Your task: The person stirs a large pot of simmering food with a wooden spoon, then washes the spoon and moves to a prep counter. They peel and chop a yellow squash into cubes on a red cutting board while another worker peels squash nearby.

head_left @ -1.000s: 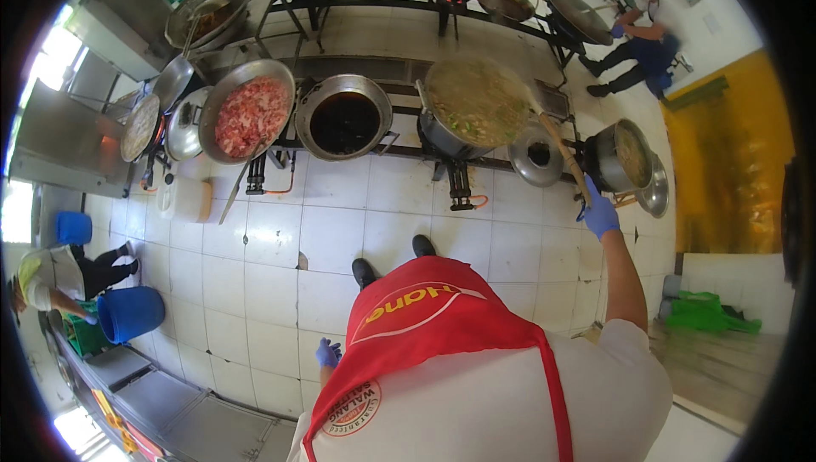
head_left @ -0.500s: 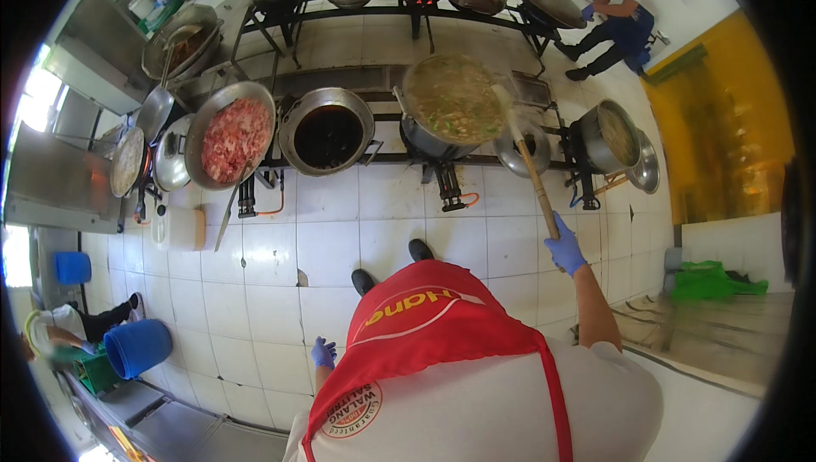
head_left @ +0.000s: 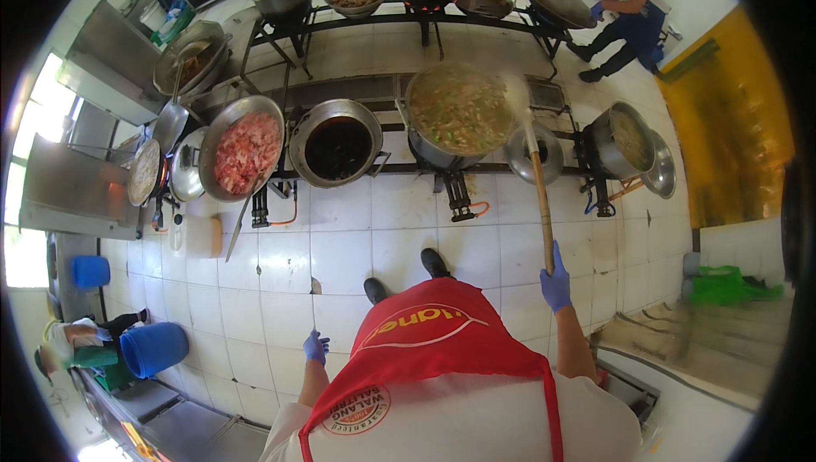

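My right hand, in a blue glove, is wrapped round the end of a long wooden-handled stirring paddle. The paddle slants up to the right rim of a large metal pot, where steam blurs its pale blade. Brownish soup with green pieces fills this pot. Lower down, beside my red apron, hangs my gloved left hand, holding nothing, its fingers somewhat apart. Under the paddle lies a round metal lid.
Left of the soup stand a wok of dark liquid and a pan of raw meat with a long handle sticking out. A tall pot is at right. More pots line the back burners. A co-worker stands far right; another person is at lower left.
My right hand has lowered and drawn the paddle back toward me, so its blade moved from over the soup to the pot's right edge. My left hand stays low. The view has shifted slightly.
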`<state>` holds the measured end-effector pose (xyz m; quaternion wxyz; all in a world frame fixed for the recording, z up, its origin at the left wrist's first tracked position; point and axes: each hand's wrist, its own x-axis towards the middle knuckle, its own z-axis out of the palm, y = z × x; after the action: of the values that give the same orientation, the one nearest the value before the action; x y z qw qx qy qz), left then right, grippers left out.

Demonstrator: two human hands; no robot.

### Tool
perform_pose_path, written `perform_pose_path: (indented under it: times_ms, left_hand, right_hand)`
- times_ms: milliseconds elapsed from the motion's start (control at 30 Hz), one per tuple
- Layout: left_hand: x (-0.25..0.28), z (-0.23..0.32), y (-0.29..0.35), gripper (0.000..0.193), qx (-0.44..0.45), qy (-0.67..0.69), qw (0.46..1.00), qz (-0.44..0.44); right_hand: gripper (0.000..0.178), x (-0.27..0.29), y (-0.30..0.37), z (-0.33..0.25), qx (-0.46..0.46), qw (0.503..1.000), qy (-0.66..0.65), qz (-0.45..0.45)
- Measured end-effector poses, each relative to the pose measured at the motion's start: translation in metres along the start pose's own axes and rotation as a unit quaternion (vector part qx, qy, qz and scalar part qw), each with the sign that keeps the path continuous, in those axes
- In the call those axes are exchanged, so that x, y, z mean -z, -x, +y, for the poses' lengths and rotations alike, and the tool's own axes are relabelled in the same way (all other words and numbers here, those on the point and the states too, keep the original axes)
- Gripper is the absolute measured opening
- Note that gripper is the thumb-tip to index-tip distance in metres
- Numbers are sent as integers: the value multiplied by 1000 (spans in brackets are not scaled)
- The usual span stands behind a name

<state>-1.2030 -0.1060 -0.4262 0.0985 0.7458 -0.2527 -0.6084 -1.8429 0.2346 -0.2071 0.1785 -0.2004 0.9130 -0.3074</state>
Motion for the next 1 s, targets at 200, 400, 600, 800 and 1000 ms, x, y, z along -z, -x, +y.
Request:
perform_pose_path:
  times_ms: [200,400,600,800,1000]
  left_hand:
    - [-19,9,12,45,-21,-20,1000,-7]
    - [-30,10,24,44,-20,-51,998,-18]
    - [-24,26,22,49,-30,-44,999,0]
    - [0,12,15,42,-79,-54,995,31]
    - [4,-21,38,58,-75,-98,986,111]
  right_hand:
    - [86,-4,21,21,-151,984,-74,-55]
    - [87,-48,58,39,-146,969,-195,-39]
    - [88,-87,83,27,-184,938,-288,-54]
    - [83,-108,49,14,-6,990,-77,-118]
    - [67,-50,-57,-26,124,968,185,-117]
